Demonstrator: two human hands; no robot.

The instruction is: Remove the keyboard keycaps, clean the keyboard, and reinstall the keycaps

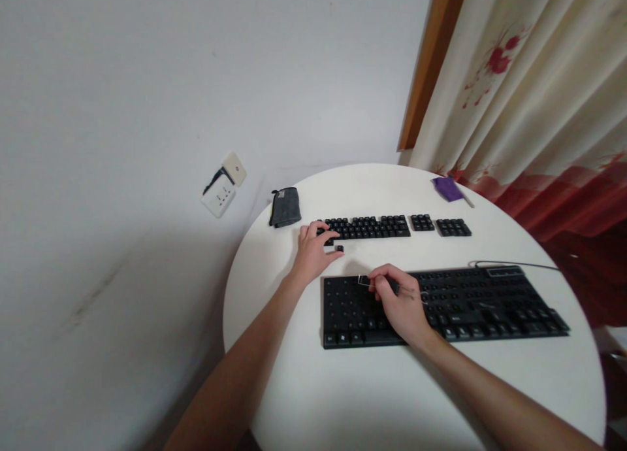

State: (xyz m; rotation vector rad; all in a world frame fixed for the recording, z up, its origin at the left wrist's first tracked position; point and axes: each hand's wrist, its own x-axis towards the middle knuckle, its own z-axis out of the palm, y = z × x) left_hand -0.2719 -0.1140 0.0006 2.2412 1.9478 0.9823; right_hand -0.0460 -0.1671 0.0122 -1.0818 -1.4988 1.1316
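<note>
My left hand (313, 250) rests on the white table with thumb and fingers apart. A single black keycap (339, 248) lies between its thumb and index finger, with no clear grip on it. The fingertips are at the left end of a block of loose black keycaps (375, 227) set out in rows. In my right hand (399, 300) is a wire keycap puller (363, 280), held over the left part of a black keyboard (490, 307). Several key positions at the keyboard's left show bare stems. My right hand hides part of the keyboard's middle.
Two smaller keycap groups, one nearer (422, 223) and one farther right (453, 227), continue the row. A dark pouch (285, 207) lies at the back left. A purple cloth item (447, 189) sits at the back right. The keyboard cable (514, 263) runs off the table's right edge.
</note>
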